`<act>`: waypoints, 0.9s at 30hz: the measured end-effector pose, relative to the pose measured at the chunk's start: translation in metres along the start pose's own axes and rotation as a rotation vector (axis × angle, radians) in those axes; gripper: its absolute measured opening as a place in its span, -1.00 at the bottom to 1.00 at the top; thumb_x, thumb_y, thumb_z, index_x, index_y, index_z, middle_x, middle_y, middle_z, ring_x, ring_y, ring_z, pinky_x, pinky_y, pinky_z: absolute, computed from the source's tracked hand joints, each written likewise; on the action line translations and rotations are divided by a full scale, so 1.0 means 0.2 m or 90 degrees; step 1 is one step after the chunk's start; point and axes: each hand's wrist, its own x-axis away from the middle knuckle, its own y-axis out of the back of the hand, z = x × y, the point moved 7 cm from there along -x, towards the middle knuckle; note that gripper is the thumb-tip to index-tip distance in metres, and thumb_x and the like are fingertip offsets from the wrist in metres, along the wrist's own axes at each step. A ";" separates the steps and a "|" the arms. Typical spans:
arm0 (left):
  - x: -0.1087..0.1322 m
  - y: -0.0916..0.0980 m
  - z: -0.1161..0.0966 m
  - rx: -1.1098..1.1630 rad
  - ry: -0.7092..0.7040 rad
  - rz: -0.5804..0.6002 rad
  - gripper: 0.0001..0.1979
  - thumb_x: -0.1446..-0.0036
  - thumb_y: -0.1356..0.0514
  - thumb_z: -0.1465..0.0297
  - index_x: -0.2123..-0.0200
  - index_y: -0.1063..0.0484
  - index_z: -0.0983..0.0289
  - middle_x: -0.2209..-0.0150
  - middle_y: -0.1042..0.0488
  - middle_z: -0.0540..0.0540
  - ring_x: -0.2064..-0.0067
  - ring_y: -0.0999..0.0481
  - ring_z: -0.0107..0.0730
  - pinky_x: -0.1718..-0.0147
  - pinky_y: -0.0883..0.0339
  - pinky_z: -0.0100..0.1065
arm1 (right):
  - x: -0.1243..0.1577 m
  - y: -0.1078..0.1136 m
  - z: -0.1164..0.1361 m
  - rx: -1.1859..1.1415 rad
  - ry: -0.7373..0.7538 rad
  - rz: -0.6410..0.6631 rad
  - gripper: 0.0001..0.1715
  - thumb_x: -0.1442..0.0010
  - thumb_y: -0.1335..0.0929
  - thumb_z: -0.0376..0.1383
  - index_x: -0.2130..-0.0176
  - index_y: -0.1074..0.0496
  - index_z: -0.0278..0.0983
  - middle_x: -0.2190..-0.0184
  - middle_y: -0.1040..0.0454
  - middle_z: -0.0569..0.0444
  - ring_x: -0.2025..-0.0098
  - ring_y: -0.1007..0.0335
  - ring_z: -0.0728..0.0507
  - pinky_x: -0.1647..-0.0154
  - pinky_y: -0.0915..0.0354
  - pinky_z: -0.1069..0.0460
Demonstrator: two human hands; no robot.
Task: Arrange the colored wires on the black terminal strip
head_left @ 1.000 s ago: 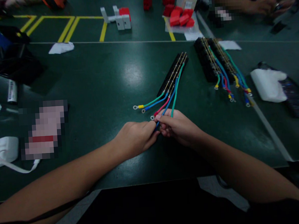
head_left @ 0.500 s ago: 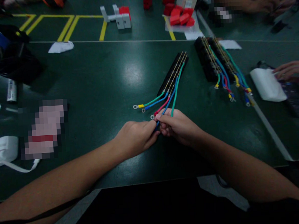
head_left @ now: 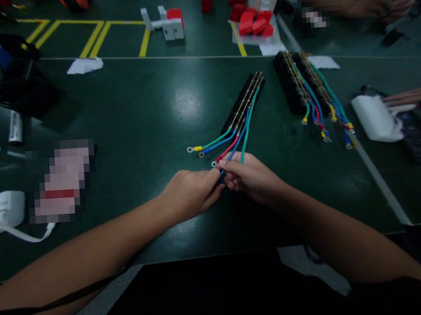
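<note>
Workbench topped in dark green matting (head_left: 140, 114) carries a long black terminal strip (head_left: 239, 109), lying near the middle and angled away from the person, its thin green, blue and red insulated wires (head_left: 246, 127) fanning toward the near edge. The left hand (head_left: 189, 194) and right hand (head_left: 252, 176) meet at the fan's end, both curled nearly closed, fingertips pinched on the near end of one blue wire (head_left: 235, 149). The wires look light, limp and easily kinked, best gripped on the insulation just behind the small metal ring lugs (head_left: 190, 149); the strip seems stiff
</note>
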 end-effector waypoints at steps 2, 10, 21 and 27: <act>0.00 0.00 0.00 0.002 -0.001 -0.004 -0.85 -0.30 -0.05 0.33 0.25 -0.31 0.28 0.43 -0.50 0.01 0.47 -0.49 -0.41 0.52 -0.22 -0.41 | 0.00 0.00 0.00 -0.003 0.000 -0.001 -0.72 -0.18 -0.35 -0.27 0.52 -0.29 -0.28 0.71 -0.29 0.22 0.68 -0.21 0.08 0.68 -0.08 0.17; 0.00 0.00 0.00 0.008 -0.005 -0.013 -0.86 -0.29 -0.06 0.33 0.25 -0.31 0.28 0.43 -0.50 0.01 0.48 -0.50 -0.40 0.53 -0.21 -0.40 | 0.00 0.00 0.00 0.002 0.006 0.002 -0.74 -0.19 -0.35 -0.27 0.50 -0.29 -0.27 0.70 -0.29 0.21 0.68 -0.21 0.07 0.68 -0.09 0.16; 0.00 0.00 0.00 0.009 -0.001 0.001 -0.86 -0.29 -0.05 0.33 0.23 -0.32 0.28 0.42 -0.51 0.02 0.46 -0.50 -0.41 0.52 -0.22 -0.42 | 0.00 0.00 0.00 0.009 0.006 -0.006 -0.71 -0.18 -0.36 -0.25 0.52 -0.28 -0.27 0.71 -0.29 0.21 0.68 -0.20 0.07 0.68 -0.08 0.16; 0.00 0.00 0.00 0.022 -0.001 0.000 -0.86 -0.29 -0.06 0.33 0.23 -0.31 0.28 0.41 -0.51 0.02 0.46 -0.51 -0.37 0.53 -0.22 -0.39 | 0.00 0.00 0.00 0.013 0.014 0.000 -0.69 -0.19 -0.35 -0.25 0.54 -0.28 -0.27 0.72 -0.29 0.20 0.69 -0.20 0.07 0.68 -0.09 0.16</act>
